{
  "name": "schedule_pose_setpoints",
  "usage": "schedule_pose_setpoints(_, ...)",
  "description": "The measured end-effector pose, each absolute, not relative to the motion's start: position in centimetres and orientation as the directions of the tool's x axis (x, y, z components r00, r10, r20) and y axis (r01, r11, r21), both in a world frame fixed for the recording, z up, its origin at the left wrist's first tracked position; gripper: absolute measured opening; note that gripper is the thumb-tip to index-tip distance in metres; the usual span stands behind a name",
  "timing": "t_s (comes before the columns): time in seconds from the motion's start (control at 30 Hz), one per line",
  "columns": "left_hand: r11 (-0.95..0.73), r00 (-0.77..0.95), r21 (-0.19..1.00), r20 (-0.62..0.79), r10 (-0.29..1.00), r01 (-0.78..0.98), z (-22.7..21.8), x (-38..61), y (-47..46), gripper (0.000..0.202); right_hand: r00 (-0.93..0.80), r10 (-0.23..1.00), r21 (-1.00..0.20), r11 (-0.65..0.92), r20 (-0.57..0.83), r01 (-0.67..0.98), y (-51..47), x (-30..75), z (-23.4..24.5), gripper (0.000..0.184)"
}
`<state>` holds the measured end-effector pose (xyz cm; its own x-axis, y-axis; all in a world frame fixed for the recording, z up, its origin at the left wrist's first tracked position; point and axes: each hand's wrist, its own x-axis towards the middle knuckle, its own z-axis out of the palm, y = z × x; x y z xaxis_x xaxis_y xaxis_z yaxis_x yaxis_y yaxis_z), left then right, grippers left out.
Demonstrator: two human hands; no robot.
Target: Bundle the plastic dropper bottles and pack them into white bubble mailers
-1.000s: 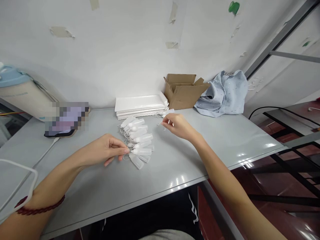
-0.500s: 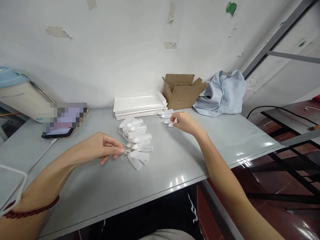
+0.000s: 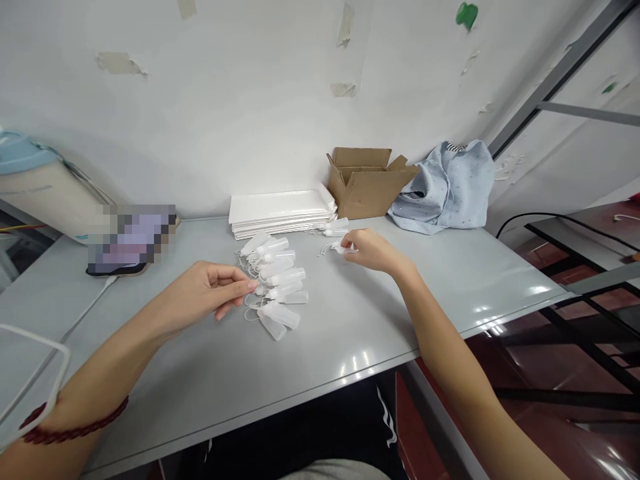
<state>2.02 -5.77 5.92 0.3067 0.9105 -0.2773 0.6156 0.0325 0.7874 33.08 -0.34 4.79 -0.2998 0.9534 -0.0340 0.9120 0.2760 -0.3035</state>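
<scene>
Small whitish translucent tag-like pieces with thin string loops (image 3: 283, 275) lie overlapping in a column on the grey table. At the column's left side is my left hand (image 3: 215, 287), its thumb and forefinger pinched together at the string end of a middle piece. Whether a string sits between those fingertips is too small to make out. Farther back, my right hand (image 3: 370, 249) has its fingers closed on another whitish piece with a string loop (image 3: 339, 249), partly hidden by the fingers. A few more such pieces (image 3: 336, 228) rest just behind that hand.
Along the wall stand a stack of white flat packs (image 3: 280, 207), an open cardboard box (image 3: 375, 193) and a light blue cloth (image 3: 445, 193). A phone (image 3: 133, 243) with a cable lies left on the table (image 3: 210, 387). A white wire frame (image 3: 63, 367) juts in at left.
My left hand has moved slightly up and right along the column, from the nearer pieces to a middle one. My right hand has drawn its fingers in around a piece, little displaced.
</scene>
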Motion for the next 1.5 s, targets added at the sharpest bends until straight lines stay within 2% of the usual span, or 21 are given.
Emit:
schedule_pose_setpoints(0.1, 0.035, 0.319, 0.819, -0.262, 0.911, 0.572, 5.9, 2.5, -6.2, 0.038, -0.354, 0.934, -0.540, 0.319, 0.041, 0.779, -1.1, 32.5, 5.7, 0.012)
schedule_pose_setpoints(0.2, 0.032, 0.341, 0.867, -0.229, 0.912, 0.498, 6.0, 3.3, -6.7, 0.034, -0.391, 0.912, -0.764, 0.341, 0.126, 0.548, -2.2, 31.4, 6.3, 0.011)
schedule_pose_setpoints(0.27, 0.026, 0.365, 0.893, -0.210, 0.907, 0.449, 6.0, 3.9, -7.0, 0.032, -0.456, 0.879, -0.857, 0.340, 0.142, 0.388, -2.8, 30.5, 6.4, 0.011)
schedule_pose_setpoints(0.37, 0.032, 0.395, 0.912, -0.209, 0.895, 0.410, 5.9, 4.5, -7.3, 0.036, -0.543, 0.830, -0.919, 0.307, 0.131, 0.247, -3.5, 29.4, 6.2, 0.011)
schedule_pose_setpoints(0.47, 0.041, 0.403, 0.915, -0.216, 0.889, 0.401, 5.5, 4.7, -7.5, 0.038, -0.593, 0.796, -0.923, 0.310, 0.122, 0.226, -3.9, 28.7, 5.8, 0.010)
schedule_pose_setpoints(0.6, 0.067, 0.405, 0.930, -0.221, 0.887, 0.361, 5.3, 4.6, -7.7, 0.037, -0.623, 0.772, -0.884, 0.374, 0.129, 0.280, -4.3, 28.2, 5.6, 0.010)
schedule_pose_setpoints(0.93, 0.171, 0.417, 0.955, -0.262, 0.870, 0.243, 5.6, 4.8, -7.7, 0.044, -0.602, 0.780, -0.846, 0.430, 0.172, 0.315, -4.5, 27.9, 5.6, 0.012)
schedule_pose_setpoints(1.1, 0.136, 0.442, 0.952, -0.250, 0.861, 0.273, 5.7, 4.7, -7.9, 0.033, -0.600, 0.769, -0.841, 0.462, 0.222, 0.281, -4.6, 27.7, 5.4, 0.016)
schedule_pose_setpoints(1.3, 0.080, 0.377, 0.942, -0.206, 0.903, 0.325, 5.7, 4.8, -7.8, 0.034, -0.584, 0.746, -0.813, 0.532, 0.319, 0.236, -4.6, 27.7, 5.4, 0.019)
schedule_pose_setpoints(1.5, 0.071, 0.352, 0.931, -0.206, 0.913, 0.359, 5.7, 5.1, -7.9, 0.037, -0.567, 0.750, -0.822, 0.530, 0.340, 0.208, -4.8, 27.5, 5.0, 0.020)
